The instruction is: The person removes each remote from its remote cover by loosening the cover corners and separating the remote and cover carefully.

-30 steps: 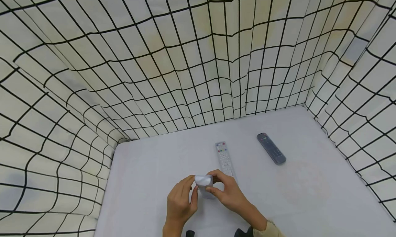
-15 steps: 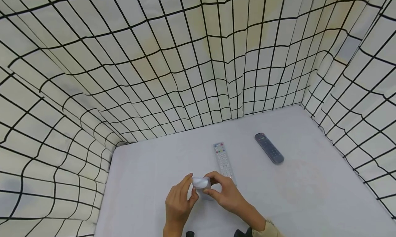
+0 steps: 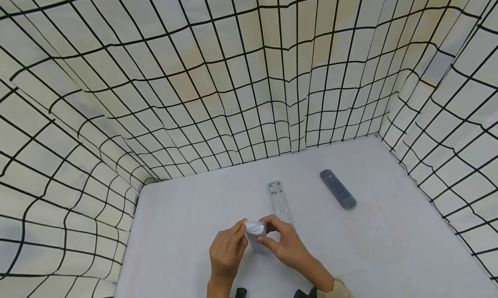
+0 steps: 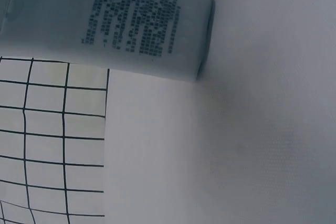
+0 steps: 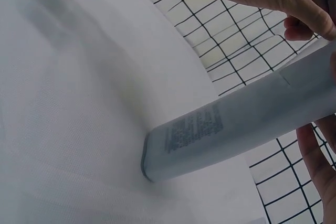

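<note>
Bkgd: white fabric walls w/ black grid lines point(image 3: 202, 95) are enclosing the far side and both flanks of a table under plain white cloth point(image 3: 179, 220). Main item, qty 1: long, pale-grey, flat-sided block w/ shiny whitish top point(image 3: 257, 242), standing approx. upright at the near-centre of the table, btwn both hands; a panel of small dark print point(image 4: 134, 19) is showing near its lower end, too blurred to read. Lower end is sitting at the cloth; exact contact hard to tell. Left hand point(image 3: 227, 251), bare: is pinching the block's top L corner w/ thumb & fingertips. Right hand point(image 3: 287, 245), bare: is gripping the upper R side btwn thumb & fingers; beige sleeve point(image 3: 337, 290) is showing at the forearm. Also on table: slim white remote w/ coloured buttons at its far end point(image 3: 280, 201), lying just beyond RH, near end partly hidden by it; dark-grey remote w/ rounded ends point(image 3: 337, 189), lying diagonally, well apart to the R. Misc.: small black cylindrical piece point(image 3: 241, 293) by L wrist, black part point(image 3: 305, 293) by R wrist, both running off the bottom edge.
</note>
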Demonstrator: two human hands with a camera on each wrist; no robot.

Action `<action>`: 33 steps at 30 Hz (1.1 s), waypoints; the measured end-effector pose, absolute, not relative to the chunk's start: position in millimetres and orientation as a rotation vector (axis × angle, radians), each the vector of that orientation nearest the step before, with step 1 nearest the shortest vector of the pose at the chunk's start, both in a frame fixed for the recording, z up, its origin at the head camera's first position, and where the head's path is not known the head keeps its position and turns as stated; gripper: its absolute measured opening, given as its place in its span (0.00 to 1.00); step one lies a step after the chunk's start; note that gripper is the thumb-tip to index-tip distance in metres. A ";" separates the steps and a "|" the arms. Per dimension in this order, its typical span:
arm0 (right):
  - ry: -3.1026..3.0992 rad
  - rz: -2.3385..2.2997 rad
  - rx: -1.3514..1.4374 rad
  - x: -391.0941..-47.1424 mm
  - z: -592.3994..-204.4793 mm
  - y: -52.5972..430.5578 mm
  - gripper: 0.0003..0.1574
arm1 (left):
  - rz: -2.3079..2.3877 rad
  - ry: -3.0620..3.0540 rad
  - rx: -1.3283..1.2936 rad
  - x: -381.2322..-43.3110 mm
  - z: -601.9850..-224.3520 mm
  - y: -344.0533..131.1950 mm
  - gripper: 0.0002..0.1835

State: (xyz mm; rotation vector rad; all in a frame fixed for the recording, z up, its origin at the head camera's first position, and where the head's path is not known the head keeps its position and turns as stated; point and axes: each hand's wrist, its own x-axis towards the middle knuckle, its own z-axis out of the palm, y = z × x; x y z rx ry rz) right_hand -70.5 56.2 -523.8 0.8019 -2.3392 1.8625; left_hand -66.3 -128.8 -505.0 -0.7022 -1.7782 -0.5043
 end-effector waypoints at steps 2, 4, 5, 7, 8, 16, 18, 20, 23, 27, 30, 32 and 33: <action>-2.337 1.868 0.788 -71.3 -523.6 56.4 0.22 | -0.518 -1.776 -0.700 -68.1 -505.1 -128.5 0.10; -2.338 1.866 0.780 -71.6 -523.5 56.3 0.23 | -0.532 -1.775 -0.698 -69.0 -505.1 -128.5 0.10; -2.342 1.866 0.776 -71.5 -523.6 56.3 0.23 | -0.535 -1.776 -0.694 -68.9 -505.0 -128.7 0.10; -2.350 1.875 0.764 -71.3 -523.8 56.4 0.23 | -0.539 -1.781 -0.690 -68.5 -504.9 -129.3 0.10; -2.352 1.876 0.760 -71.3 -523.8 56.3 0.23 | -0.540 -1.784 -0.689 -68.2 -504.9 -129.8 0.10; -2.348 1.873 0.755 -71.0 -524.8 54.5 0.24 | -0.507 -1.814 -0.704 -66.5 -508.1 -135.3 0.10; -2.345 1.864 0.759 -71.2 -525.1 53.7 0.24 | -0.498 -1.814 -0.713 -66.0 -508.5 -136.8 0.10; -2.346 1.857 0.757 -71.3 -525.5 53.1 0.23 | -0.492 -1.812 -0.725 -65.6 -508.0 -137.9 0.10; -2.346 1.847 0.754 -71.3 -525.6 52.4 0.23 | -0.484 -1.811 -0.743 -65.0 -506.5 -139.2 0.09; -2.338 1.852 0.768 -70.5 -525.0 53.2 0.25 | -0.485 -1.797 -0.753 -65.4 -503.4 -137.7 0.07; -2.339 1.859 0.784 -69.4 -524.9 54.1 0.25 | -0.493 -1.775 -0.756 -65.0 -500.5 -135.1 0.08; -2.347 1.856 0.789 -68.9 -525.2 54.9 0.25 | -0.501 -1.762 -0.756 -64.7 -498.9 -132.8 0.10; -2.349 1.847 0.792 -68.8 -525.5 55.4 0.25 | -0.505 -1.757 -0.753 -64.8 -498.4 -131.7 0.10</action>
